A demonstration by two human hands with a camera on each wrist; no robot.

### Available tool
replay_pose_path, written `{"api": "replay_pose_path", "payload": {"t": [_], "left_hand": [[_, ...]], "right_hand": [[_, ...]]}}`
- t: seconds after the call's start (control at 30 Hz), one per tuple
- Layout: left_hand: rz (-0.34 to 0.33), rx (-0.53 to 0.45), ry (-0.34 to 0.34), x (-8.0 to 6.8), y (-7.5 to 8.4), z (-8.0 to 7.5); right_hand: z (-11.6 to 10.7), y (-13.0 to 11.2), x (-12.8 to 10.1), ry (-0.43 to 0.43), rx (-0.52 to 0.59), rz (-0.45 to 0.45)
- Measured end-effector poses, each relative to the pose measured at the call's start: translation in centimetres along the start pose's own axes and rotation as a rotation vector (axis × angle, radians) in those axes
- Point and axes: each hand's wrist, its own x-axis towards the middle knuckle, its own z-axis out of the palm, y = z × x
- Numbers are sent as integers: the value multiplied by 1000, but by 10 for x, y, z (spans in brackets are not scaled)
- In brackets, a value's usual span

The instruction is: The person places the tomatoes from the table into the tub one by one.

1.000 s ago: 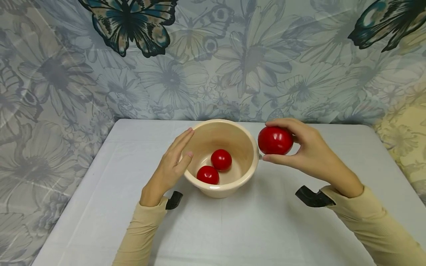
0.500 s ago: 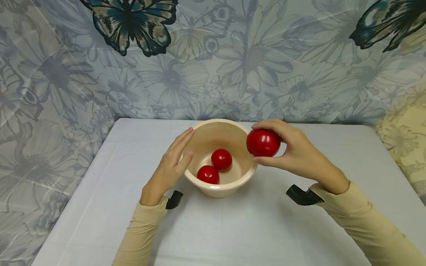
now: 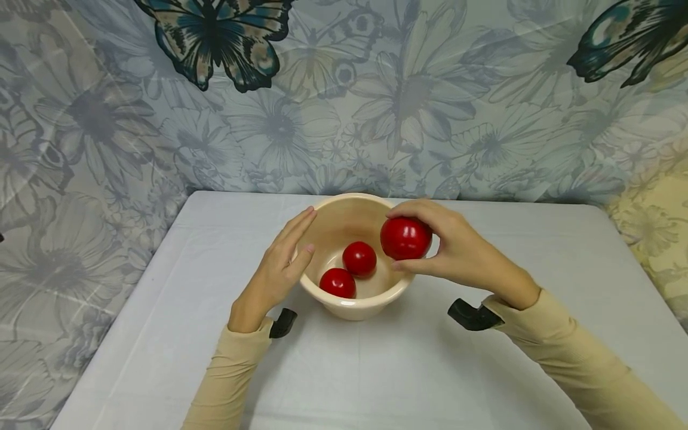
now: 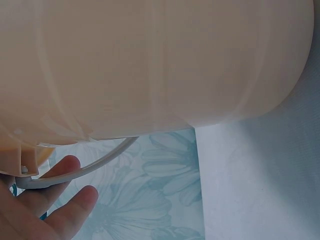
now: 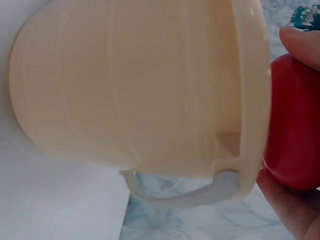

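Observation:
A cream bucket [image 3: 357, 307] stands upright on the table, with two glossy red balls [image 3: 359, 258] lying at its bottom. Above its right rim, my right hand [image 3: 457, 248] holds a third, similar red ball [image 3: 405, 237] between thumb and fingers. In the right wrist view this ball [image 5: 295, 125] shows just beyond the bucket's rim [image 5: 255, 100]. At the left rim rests my left hand [image 3: 274, 269], its fingers extended along the outside. The left wrist view shows those fingers [image 4: 82, 200] beside the bucket's grey handle [image 4: 100, 162].
A white cloth [image 3: 161, 334] covers the table. Directly behind its back edge hangs a floral backdrop [image 3: 408, 107] with large butterflies. A black wrist mount [image 3: 475, 315] sticks out from the right sleeve, and another mount [image 3: 283, 323] from the left.
My right hand has carried the red ball leftward, from beside the bucket to over its right rim. The left hand and the two balls inside have stayed put.

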Motion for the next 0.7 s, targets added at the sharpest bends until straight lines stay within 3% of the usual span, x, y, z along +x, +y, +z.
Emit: {"api": "replay_pose_path", "payload": {"t": [0.7], "left_hand": [[5,12,8,0,-2,0]], "right_hand": [[19,2,15,-139,63,31]]}}
